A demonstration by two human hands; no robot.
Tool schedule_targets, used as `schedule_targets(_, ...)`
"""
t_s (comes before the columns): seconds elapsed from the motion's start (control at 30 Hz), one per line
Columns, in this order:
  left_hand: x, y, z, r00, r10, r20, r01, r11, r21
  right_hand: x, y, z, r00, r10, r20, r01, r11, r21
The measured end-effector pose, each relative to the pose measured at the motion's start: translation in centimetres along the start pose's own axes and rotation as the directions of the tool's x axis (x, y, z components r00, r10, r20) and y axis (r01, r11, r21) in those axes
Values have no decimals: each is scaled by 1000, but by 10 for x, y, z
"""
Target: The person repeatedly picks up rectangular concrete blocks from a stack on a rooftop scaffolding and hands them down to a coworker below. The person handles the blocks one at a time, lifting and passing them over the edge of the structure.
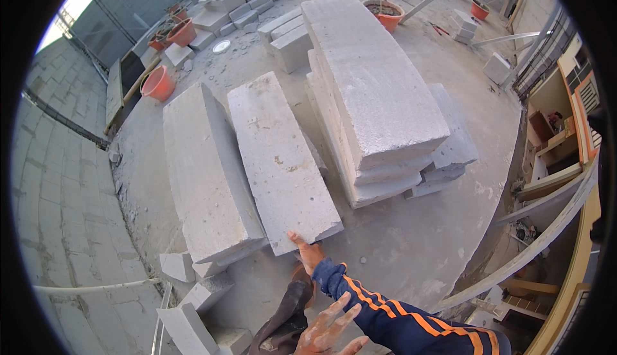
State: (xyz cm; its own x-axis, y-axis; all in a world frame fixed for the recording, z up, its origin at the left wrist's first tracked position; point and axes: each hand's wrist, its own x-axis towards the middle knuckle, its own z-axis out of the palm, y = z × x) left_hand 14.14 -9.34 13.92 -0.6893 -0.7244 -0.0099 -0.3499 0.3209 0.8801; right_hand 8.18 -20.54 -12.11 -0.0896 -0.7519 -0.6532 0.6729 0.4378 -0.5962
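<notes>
A long pale grey aerated concrete block [276, 156] lies lengthwise in front of me, between two stacks. My right hand [310, 255], in a navy sleeve with orange stripes, grips its near end. The thumb lies over the top edge; the other fingers are mostly hidden. Lower down, my left hand [329, 332] holds nothing, its dusty fingers spread, apart from the block. Another long block [205, 175] rests close on the left, on top of other pieces. To the right rises a taller stack of blocks [376, 85].
Broken block pieces [186, 329] lie at the lower left beside my leg [283, 316]. A grey block wall [71, 207] runs along the left. Orange plant pots [158, 84] and more blocks [238, 5] stand farther back. At right, the floor ends at an edge above a lower level.
</notes>
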Motion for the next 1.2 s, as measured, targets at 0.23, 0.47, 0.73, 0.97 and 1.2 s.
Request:
schedule_targets(0.23,9,-19,32,985,48,167,-76,984,163,59,-30,26,992,-125,-12,110,915,-388)
schedule_targets(0.47,17,-3,47,990,-32,137,-4,966,257,21,-70,-7,989,-9,145,65,922,-382)
schedule_targets(0.73,5,-27,72,922,-137,363,-7,929,370,-152,-13,-224,994,112,-13,-108,913,-392)
schedule_targets(0.97,15,-99,108,849,-155,505,-218,768,602,-402,58,-440,871,-132,-474,45,981,-191)
schedule_targets(1.2,8,-130,180,653,-45,756,-524,694,494,-557,192,-528,222,-137,-965,-318,926,-204)
